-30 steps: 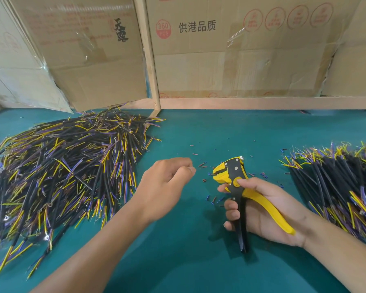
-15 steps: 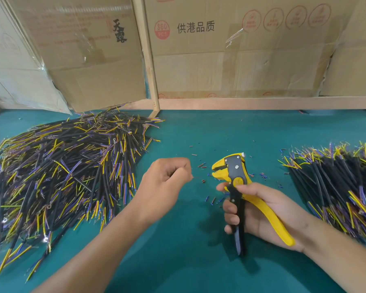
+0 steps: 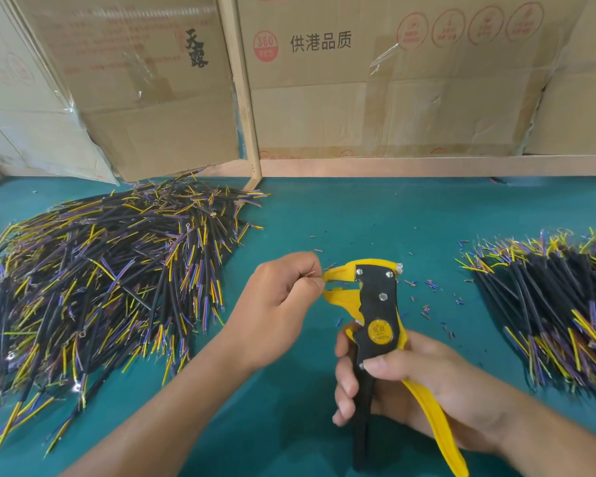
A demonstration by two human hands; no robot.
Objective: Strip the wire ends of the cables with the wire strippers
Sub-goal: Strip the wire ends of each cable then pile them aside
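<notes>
My right hand (image 3: 430,383) grips the handles of the yellow and black wire strippers (image 3: 375,297), held upright over the green table (image 3: 324,215) with the jaws pointing left. My left hand (image 3: 279,304) is curled, its thumb and forefinger pinching a thin wire strand (image 3: 313,273) right at the open yellow jaws. The rest of that wire is hidden inside the fist. A big heap of black cables with yellow and purple wire ends (image 3: 100,277) lies to the left. A second, tidier pile of cables (image 3: 558,311) lies at the right edge.
Small bits of stripped insulation (image 3: 427,287) are scattered on the table around the tool. Cardboard boxes (image 3: 393,91) and a wooden post (image 3: 245,108) wall off the back of the table.
My right hand has raised the strippers and turned them upright, bringing the jaws to my left hand's fingertips. The left hand has shifted slightly right toward the jaws.
</notes>
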